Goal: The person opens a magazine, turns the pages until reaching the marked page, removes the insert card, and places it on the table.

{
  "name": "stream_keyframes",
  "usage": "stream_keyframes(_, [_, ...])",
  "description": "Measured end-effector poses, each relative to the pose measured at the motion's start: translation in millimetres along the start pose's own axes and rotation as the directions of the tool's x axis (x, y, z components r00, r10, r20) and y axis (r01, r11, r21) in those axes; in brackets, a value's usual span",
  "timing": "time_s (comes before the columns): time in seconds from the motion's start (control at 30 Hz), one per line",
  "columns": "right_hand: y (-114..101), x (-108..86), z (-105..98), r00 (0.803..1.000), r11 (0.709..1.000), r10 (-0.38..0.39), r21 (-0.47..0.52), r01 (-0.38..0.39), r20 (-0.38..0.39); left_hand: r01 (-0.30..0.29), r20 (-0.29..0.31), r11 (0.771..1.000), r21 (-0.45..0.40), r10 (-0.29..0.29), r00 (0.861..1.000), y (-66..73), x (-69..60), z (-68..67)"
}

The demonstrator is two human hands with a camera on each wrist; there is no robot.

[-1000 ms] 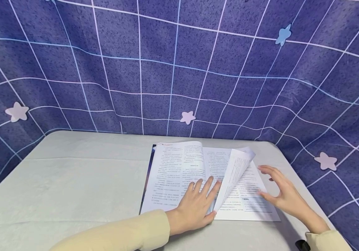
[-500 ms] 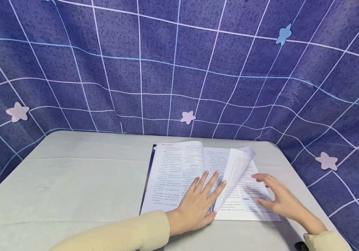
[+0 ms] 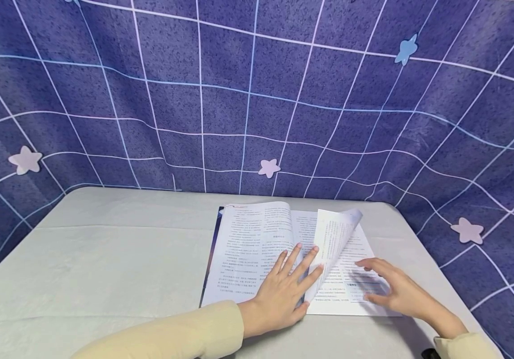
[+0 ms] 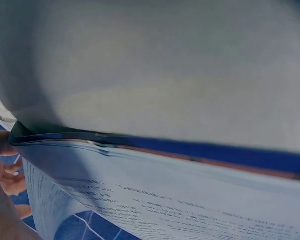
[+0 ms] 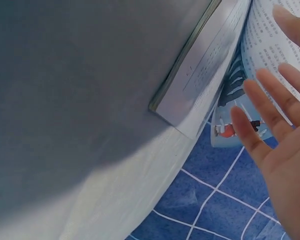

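An open magazine (image 3: pixel 248 249) with printed text lies on the table. My left hand (image 3: pixel 281 294) rests on it near the fold with straight, spread fingers. One page (image 3: pixel 335 234) stands lifted and curled over towards the left, its lower part by my left fingertips. Over the right-hand side, my right hand (image 3: pixel 402 289) hovers with loosely bent fingers and nothing between them. In the right wrist view, that right hand (image 5: pixel 290 135) is spread beside the raised page, whose coloured picture (image 5: pixel 232 125) shows. The left wrist view catches the magazine's near edge (image 4: pixel 190 162) close up.
A pale grey cloth covers the table (image 3: pixel 104 259), which stretches out to the left of the magazine. Behind and to the right hangs a dark blue curtain (image 3: pixel 221 109) with a white grid and stars. The table's right edge runs close to my right hand.
My right hand has moved left and nearer over the right page. The left fingers have spread and shifted slightly right. The lifted page leans further left.
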State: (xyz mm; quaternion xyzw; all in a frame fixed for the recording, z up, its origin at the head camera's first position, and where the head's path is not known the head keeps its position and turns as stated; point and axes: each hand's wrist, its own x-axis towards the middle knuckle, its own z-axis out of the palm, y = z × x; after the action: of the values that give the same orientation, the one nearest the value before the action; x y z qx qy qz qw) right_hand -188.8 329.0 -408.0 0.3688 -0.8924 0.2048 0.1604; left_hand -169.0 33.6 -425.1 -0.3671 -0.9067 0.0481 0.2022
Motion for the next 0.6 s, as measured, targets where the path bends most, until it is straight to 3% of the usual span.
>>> stream_keyframes(0.27, [-2.9,-2.9,2.5,0.999,1.0,-0.009,-0.012,0.01,0.053,-0.018,0.018,1.0,-0.001,0.018,1.0,-1.0,-0.2,0.3])
stream_keyframes(0.6, [-3.8,-5.2,5.0,0.995,0.998,-0.054,-0.025,0.056,0.084,-0.033,0.102,0.999,-0.014,0.034,0.994,-1.9,1.3,-2.3])
